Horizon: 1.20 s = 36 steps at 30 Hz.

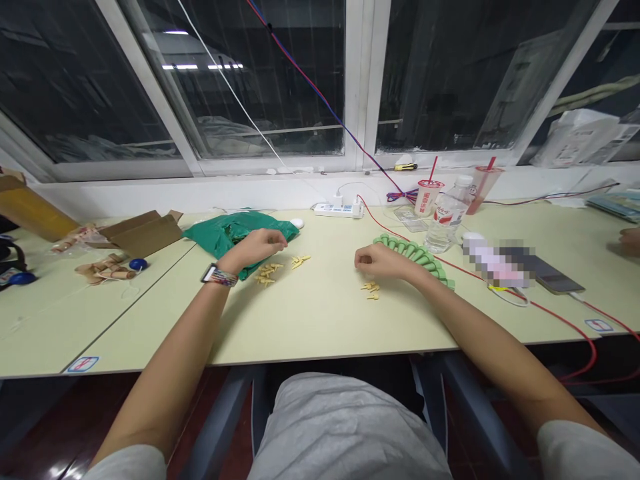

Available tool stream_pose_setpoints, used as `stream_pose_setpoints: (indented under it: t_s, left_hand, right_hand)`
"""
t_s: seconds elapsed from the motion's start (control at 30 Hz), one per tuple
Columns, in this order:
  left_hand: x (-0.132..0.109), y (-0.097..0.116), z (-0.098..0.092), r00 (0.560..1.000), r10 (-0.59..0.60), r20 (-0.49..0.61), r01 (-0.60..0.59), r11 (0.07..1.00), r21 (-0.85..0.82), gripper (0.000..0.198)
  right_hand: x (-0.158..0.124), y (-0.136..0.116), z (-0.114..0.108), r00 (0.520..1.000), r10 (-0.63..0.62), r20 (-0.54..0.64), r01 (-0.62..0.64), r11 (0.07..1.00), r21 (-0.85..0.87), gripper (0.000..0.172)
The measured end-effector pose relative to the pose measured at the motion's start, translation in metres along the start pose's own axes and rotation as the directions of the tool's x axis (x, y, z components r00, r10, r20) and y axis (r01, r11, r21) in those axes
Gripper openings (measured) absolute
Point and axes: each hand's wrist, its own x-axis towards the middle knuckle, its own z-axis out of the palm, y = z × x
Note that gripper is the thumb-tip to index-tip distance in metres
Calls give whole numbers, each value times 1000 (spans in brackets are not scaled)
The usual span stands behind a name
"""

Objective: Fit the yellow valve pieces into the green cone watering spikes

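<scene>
The left hand [255, 247] rests curled, its grip relaxed and empty-looking, just beyond small pale-yellow pieces [267, 273] and against a green plastic bag [240, 233]. The right hand [374, 261], equally released, sits beside more pieces [371, 290] on the tabletop [320, 327]. An open cardboard box [143, 233] lies left.

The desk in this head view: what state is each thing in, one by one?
Green plastic bag: crumpled.
Small pale wooden pieces: loose, in small heaps.
Left bare hand: curled above the bag.
Right bare hand: curled near the pieces.
Brown cardboard box: open, flaps up.
Clear plastic water bottle: capped, upright.
White power strip: plugs inserted.
</scene>
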Motion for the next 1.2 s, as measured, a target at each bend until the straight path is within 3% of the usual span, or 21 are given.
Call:
stream_pose_setpoints:
  t_s: [0.1,0.27,0.5,0.6,0.67,0.77,0.87,1.03,1.2]
  left_hand:
    - [-21,-2,-7,996,-13,84,5,996,92,17]
    - [-52,5,2,982,-52,179,15,979,202,14]
    - [-57,18,0,947,-98,307,-1,953,304,13]
    - [-57,30,-6,958,-106,267,16,948,317,14]
    - [-59,40,-11,969,-56,241,-6,968,250,15]
    - [-58,60,-14,968,88,237,-94,995,15,18]
    - [-48,79,-8,963,189,193,-143,962,-231,22]
    - [-19,95,20,954,289,81,-229,875,-426,21]
    - [-8,95,51,944,329,-36,-303,815,-493,20]
  right_hand:
    - [1,-2,3,999,-11,-38,10,1000,-18,16]
    - [1,-7,6,998,-20,-60,19,1000,-22,17]
    - [0,-11,5,995,-13,-96,13,1000,-1,16]
    - [0,-13,4,995,-18,-97,21,999,27,15]
    - [0,-14,5,995,-27,-92,33,997,69,13]
    - [0,-17,6,997,-24,-74,41,971,234,13]
    - [1,-21,8,999,-35,-13,37,881,471,26]
    - [5,-22,11,998,-70,4,50,751,658,39]
    - [8,-15,16,998,-40,-58,68,759,648,39]
